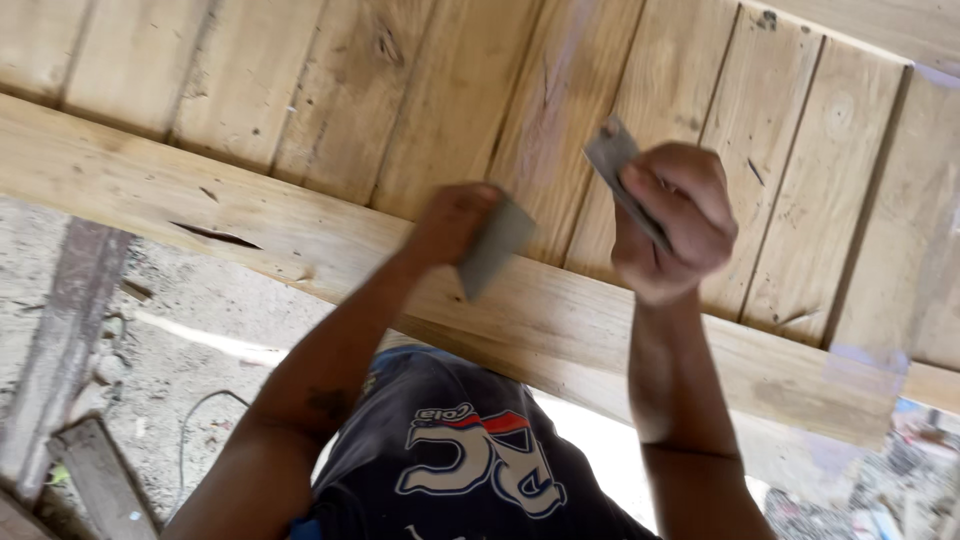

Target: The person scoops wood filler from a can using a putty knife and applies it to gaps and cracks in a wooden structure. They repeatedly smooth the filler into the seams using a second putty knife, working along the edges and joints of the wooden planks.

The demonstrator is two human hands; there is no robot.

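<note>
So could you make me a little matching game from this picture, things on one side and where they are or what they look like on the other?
Things:
1. left hand
2. right hand
3. wooden beam
4. dark shirt

Descriptions:
A. runs slantwise under the upright boards
B. presses a flat grey blade against the wood
C. at the bottom, with a white and red print
D. fist closed round a second grey blade, raised

Pairs: 1-B, 2-D, 3-A, 4-C

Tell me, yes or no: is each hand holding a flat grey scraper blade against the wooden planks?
Yes: the left hand grips one flat grey scraper blade, the right hand another, both at the wooden planks.
</note>
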